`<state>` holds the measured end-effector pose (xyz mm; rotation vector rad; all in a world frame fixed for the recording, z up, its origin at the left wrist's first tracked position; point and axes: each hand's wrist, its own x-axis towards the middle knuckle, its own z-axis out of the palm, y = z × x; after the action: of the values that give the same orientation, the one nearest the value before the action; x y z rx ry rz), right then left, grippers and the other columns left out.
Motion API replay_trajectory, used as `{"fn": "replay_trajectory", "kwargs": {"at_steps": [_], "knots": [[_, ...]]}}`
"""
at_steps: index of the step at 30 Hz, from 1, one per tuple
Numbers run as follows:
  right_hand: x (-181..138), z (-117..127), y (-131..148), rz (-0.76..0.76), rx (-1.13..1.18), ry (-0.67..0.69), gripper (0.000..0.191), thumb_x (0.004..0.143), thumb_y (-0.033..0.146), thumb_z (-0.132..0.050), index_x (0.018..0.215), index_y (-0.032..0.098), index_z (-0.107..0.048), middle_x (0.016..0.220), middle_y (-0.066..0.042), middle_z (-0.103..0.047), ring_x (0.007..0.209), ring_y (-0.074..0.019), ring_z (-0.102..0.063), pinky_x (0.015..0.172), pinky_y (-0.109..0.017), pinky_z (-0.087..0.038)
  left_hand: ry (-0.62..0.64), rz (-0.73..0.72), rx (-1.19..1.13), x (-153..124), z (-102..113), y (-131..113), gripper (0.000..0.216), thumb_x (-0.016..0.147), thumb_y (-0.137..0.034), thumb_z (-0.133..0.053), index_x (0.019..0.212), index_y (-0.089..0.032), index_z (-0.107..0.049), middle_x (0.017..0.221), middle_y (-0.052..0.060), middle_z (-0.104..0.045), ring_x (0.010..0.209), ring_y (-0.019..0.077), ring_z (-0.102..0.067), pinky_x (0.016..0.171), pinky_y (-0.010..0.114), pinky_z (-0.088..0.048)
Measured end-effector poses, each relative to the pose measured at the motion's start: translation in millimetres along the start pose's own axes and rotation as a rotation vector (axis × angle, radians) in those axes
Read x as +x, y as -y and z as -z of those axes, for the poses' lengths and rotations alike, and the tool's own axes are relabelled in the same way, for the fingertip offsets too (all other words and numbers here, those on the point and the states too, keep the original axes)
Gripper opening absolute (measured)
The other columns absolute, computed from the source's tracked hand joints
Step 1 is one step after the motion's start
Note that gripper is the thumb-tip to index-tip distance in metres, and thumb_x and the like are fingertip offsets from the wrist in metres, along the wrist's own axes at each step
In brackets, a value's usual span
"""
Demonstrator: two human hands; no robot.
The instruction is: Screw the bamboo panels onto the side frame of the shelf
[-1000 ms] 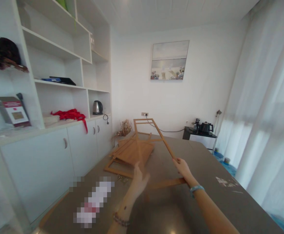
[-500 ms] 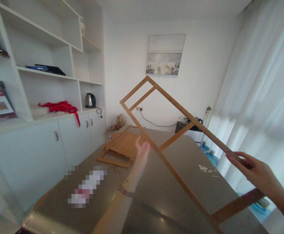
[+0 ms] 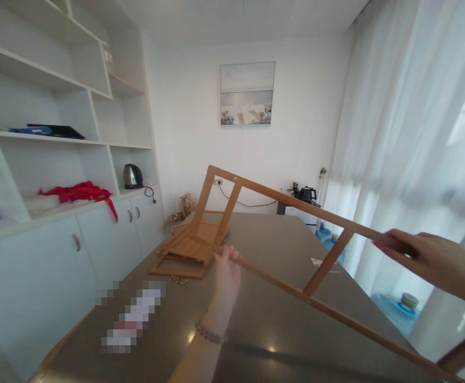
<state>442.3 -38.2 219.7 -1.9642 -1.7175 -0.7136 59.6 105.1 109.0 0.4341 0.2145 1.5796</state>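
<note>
I hold a long wooden ladder-like frame (image 3: 280,199) tilted in the air above the grey table (image 3: 280,340). My left hand (image 3: 226,274) grips its lower rail near the middle. At the right, my right hand (image 3: 427,258) is closed round the upper rail. The frame's far end points toward the back wall. A stack of more wooden frames and a panel (image 3: 190,247) lies flat on the table beyond my left hand, with several small screws (image 3: 179,280) beside it.
White cupboards and open shelves (image 3: 57,175) line the left, bearing a kettle (image 3: 131,176) and red cloth (image 3: 76,191). A blurred-out patch (image 3: 130,319) lies on the table's near left. Curtains (image 3: 415,133) hang at right; a water jug (image 3: 395,314) stands on the floor.
The frame has swung from steeply raised to flatter, its far end lower and to the left. My left hand now grips the lower rail; my right hand stays on the upper rail.
</note>
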Motion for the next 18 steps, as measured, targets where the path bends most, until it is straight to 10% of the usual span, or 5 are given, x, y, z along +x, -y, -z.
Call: {"fn": "replay_trajectory", "kwargs": {"at_steps": [4, 18], "knots": [[6.1, 7.3, 53.8, 0.023, -0.074, 0.11, 0.02, 0.081, 0.044, -0.059, 0.086, 0.025, -0.06, 0.059, -0.001, -0.059, 0.058, -0.0163, -0.054, 0.057, -0.026, -0.03, -0.011, -0.034, -0.051, -16.1, 1.8, 13.9, 0.012, 0.09, -0.017, -0.053, 0.082, -0.019, -0.045, 0.073, -0.007, -0.041, 0.058, 0.0042, -0.043, 0.063, 0.019, -0.041], [64.5, 3.3, 137.4, 0.231, -0.241, -0.172, 0.027, 0.079, 0.017, -0.044, 0.095, 0.018, -0.066, 0.068, -0.005, -0.067, 0.064, -0.0197, -0.056, 0.06, -0.028, -0.028, -0.208, -0.079, 0.176, -16.8, 57.3, 4.7, 0.017, 0.086, -0.015, -0.047, 0.073, -0.018, -0.058, 0.08, 0.002, -0.06, 0.078, 0.0127, -0.061, 0.081, 0.028, -0.048]]}}
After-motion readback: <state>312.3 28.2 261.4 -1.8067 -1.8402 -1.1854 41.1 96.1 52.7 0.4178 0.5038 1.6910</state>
